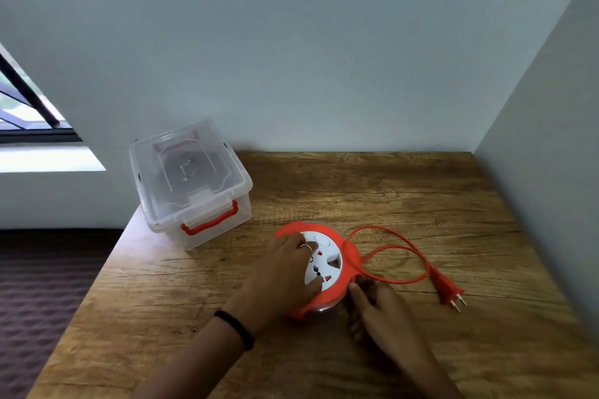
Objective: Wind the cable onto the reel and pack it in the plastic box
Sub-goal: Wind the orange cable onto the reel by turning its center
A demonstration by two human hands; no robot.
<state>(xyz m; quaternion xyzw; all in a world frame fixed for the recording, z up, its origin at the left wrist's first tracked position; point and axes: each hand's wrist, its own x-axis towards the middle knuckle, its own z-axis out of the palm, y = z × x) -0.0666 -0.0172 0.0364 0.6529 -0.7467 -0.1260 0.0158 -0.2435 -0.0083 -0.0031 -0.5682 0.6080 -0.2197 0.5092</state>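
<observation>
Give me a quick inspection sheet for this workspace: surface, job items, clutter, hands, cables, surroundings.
Surface: wooden table, grain visible, set into a corner.
Job's things: orange cable reel with white socket face, lying flat; clear plastic box, lid on, orange latch handle, at the table's back left corner.
Clutter: nothing seen.
Grippers: left hand spread flat on the reel's socket face; right hand at the reel's near right edge where the cable leaves it.
Cables: orange cable loose in loops right of the reel; plug lying on the table.
Surroundings: pale walls behind and right; window at left.
</observation>
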